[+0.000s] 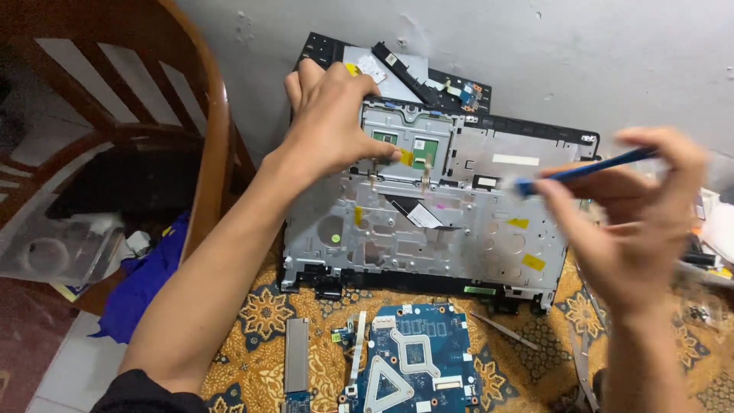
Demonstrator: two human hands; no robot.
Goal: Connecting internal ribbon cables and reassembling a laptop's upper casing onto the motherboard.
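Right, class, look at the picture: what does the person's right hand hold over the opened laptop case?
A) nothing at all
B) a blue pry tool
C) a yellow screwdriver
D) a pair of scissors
B: the right hand grips a slim blue pry tool between its fingers, its tip above the grey metal laptop case.

Laptop chassis [428,222]: I see it across the cloth's [260,359] far edge, propped against the wall [535,46].
Motherboard [413,359]: at the cloth's near edge, before the chassis.
Chair [153,115]: left of the chassis.
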